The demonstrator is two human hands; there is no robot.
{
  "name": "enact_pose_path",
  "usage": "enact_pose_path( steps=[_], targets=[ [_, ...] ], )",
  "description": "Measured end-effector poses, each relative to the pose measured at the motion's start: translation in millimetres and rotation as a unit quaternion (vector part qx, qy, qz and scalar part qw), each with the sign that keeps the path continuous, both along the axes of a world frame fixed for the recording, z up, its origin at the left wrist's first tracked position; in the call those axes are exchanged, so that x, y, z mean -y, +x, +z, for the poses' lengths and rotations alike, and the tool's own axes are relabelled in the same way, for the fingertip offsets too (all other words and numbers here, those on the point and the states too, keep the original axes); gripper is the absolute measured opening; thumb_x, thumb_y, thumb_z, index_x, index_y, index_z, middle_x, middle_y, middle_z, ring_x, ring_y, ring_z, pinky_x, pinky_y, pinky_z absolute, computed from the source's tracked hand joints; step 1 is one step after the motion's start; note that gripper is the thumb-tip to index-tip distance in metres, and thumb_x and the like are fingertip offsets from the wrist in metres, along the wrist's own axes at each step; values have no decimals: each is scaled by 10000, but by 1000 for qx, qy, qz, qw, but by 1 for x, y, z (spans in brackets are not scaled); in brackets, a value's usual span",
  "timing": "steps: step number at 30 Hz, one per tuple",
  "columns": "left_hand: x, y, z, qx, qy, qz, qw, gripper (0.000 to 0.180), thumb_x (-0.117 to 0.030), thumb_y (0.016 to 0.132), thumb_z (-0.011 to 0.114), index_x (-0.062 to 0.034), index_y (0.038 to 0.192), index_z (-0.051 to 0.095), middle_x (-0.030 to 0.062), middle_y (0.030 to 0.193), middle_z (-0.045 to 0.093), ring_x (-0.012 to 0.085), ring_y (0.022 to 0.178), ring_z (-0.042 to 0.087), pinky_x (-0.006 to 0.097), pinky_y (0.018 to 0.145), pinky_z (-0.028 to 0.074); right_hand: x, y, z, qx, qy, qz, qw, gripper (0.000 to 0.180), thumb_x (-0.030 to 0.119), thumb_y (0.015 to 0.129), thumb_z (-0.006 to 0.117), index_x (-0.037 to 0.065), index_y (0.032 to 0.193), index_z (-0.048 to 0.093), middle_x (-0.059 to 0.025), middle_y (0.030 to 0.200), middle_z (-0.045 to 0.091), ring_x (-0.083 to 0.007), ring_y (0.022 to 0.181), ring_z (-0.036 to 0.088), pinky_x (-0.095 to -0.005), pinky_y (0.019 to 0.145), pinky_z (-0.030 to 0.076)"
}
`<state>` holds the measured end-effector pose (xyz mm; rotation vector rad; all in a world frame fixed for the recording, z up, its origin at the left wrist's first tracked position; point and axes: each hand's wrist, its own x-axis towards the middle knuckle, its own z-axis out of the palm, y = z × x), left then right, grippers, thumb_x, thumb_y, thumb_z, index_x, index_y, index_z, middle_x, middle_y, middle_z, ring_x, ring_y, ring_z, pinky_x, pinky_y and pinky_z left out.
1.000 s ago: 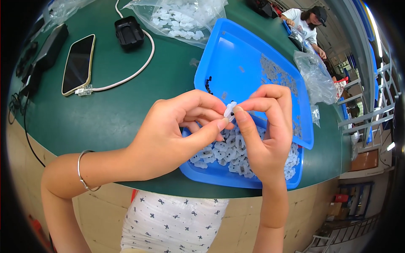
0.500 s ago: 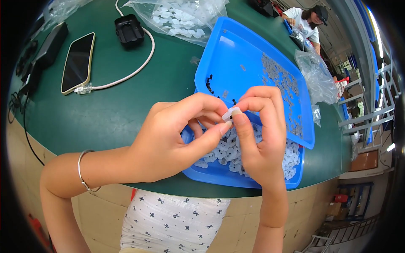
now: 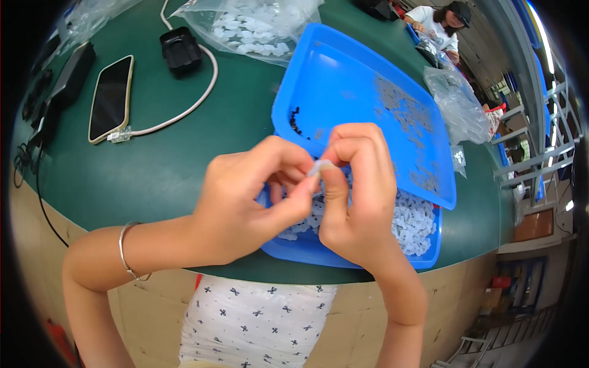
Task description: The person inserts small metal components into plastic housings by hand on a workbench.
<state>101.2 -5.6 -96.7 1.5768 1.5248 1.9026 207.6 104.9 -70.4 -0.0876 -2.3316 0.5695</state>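
Note:
My left hand (image 3: pixel 251 199) and my right hand (image 3: pixel 356 190) meet over the near end of a blue tray (image 3: pixel 343 80). Together their fingertips pinch one small white plastic piece (image 3: pixel 320 167). Under my hands a heap of similar white plastic pieces (image 3: pixel 414 221) fills the tray's near right corner. A short row of tiny black parts (image 3: pixel 296 121) lies near the tray's left wall. Flat grey pieces (image 3: pixel 402 110) are scattered over the tray's far right part.
On the green table (image 3: pixel 159 165) lie a phone (image 3: pixel 110 98) on a white cable, a black charger block (image 3: pixel 181 49), a clear bag of white pieces (image 3: pixel 251 24) and another clear bag (image 3: pixel 457 104). Another person (image 3: pixel 438 24) sits far back.
Both hands have stayed over the tray's near end, fingers shifting slightly around the white piece. The view has tilted a little.

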Motion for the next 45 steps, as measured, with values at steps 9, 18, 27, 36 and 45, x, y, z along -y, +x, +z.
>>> enact_pose_path(
  steps=[9, 18, 27, 36, 45],
  targets=[
    [6, -3, 16, 232, -83, -105, 963, 140, -45, 882, 527, 3, 1013, 510, 51, 864, 589, 82, 744, 571, 200, 625, 462, -15, 10, 27, -43, -19, 2, 999, 55, -13, 780, 587, -20, 833, 600, -112, 844, 564, -210, 752, 531, -291, 678, 413],
    [12, 0, 9, 102, -100, -180, 973, 180, -20, 834, 584, 10, 1010, 607, 95, 870, 617, 122, 717, 586, 229, 609, 478, -113, 83, 56, 208, -130, -188, 951, 87, 64, 726, 659, 28, 799, 629, -55, 787, 596, -173, 745, 521, -276, 701, 413],
    [14, -2, 6, 165, -135, -191, 958, 221, 13, 815, 594, 42, 1034, 595, 105, 834, 642, 106, 661, 607, 207, 563, 480, -124, 78, 53, 336, -82, -163, 924, 116, 84, 735, 668, 41, 773, 567, -52, 744, 544, -209, 803, 480, -314, 704, 407],
    [12, -10, 6, 232, -175, -190, 938, 241, 21, 843, 543, 71, 1078, 549, 132, 856, 650, 126, 658, 634, 215, 530, 516, -56, 34, 59, 108, -271, 21, 956, 100, -29, 765, 642, -35, 834, 571, -94, 758, 602, -164, 665, 576, -248, 628, 462],
    [9, -6, 7, 274, -148, -200, 929, 238, 24, 862, 521, 45, 1097, 544, 134, 911, 624, 128, 714, 617, 225, 543, 519, -20, 23, 37, 121, -437, 67, 889, 213, -59, 790, 602, -27, 999, 571, -100, 885, 599, -157, 800, 605, -266, 714, 489]
  ],
)
